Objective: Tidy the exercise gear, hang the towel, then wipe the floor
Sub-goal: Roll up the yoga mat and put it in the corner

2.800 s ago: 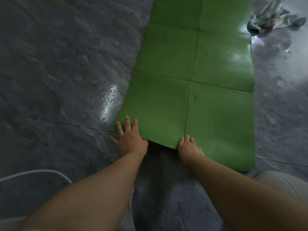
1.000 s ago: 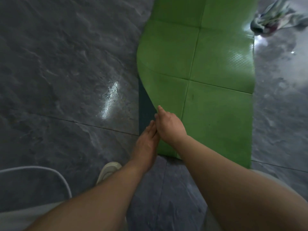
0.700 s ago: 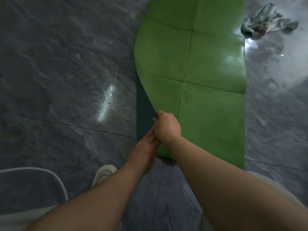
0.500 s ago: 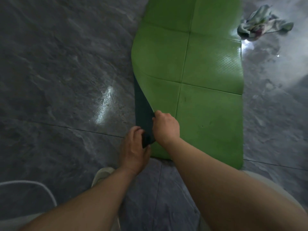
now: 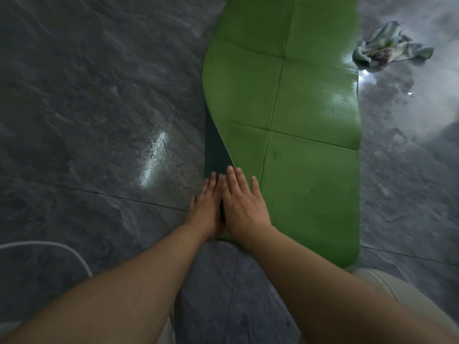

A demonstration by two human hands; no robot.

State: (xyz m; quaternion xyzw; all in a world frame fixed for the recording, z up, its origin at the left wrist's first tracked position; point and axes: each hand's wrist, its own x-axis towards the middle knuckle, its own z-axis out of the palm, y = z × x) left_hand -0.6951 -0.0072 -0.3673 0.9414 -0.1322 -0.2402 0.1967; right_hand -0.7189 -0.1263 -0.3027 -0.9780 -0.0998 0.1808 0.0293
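Pressing down on the near left corner of the green exercise mat (image 5: 310,170), the right hand (image 5: 242,204) lies flat with its fingers straight and close together, gripping nothing. The left hand (image 5: 207,207) lies just beside it, the two touching along their sides; its fingers are straight too and hold nothing, and their tips reach a dark teal strip (image 5: 214,147) that shows along the mat's near left edge, where the green surface curves inward. The mat stretches from the person's knees away to the far edge of the view, lying on a grey stone-patterned floor (image 5: 87,95). A crumpled towel (image 5: 387,48) lies on the floor at the far right, just beside the mat's right edge. A pale glare patch (image 5: 154,157) shines on the floor left of the hands, and a white cord (image 5: 62,245) curves across the near left
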